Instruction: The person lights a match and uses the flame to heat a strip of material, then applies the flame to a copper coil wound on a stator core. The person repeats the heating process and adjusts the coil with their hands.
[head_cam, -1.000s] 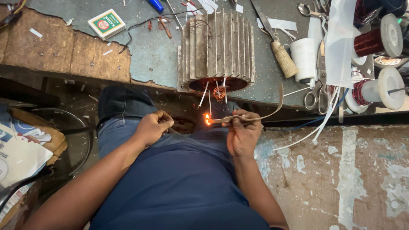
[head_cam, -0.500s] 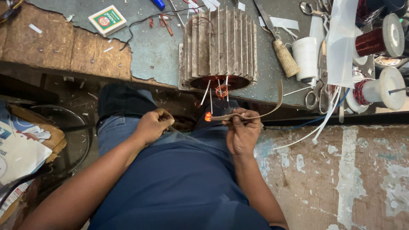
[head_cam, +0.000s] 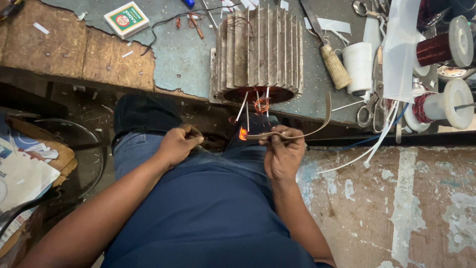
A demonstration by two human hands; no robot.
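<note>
A burning strip (head_cam: pixel 287 134) is pinched by the right hand (head_cam: pixel 282 154) below the stator (head_cam: pixel 260 54); the left hand (head_cam: pixel 177 145) is closed, contents unseen; stator leads (head_cam: pixel 261 105) look unfinished.

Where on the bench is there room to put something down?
The bare grey patch between the small box and the finned motor body is free. So is the brown wood left of the box, apart from tiny scraps. Right of the motor body it is crowded: a wooden-handled tool, white thread spool, scissors and copper wire spools.
</note>
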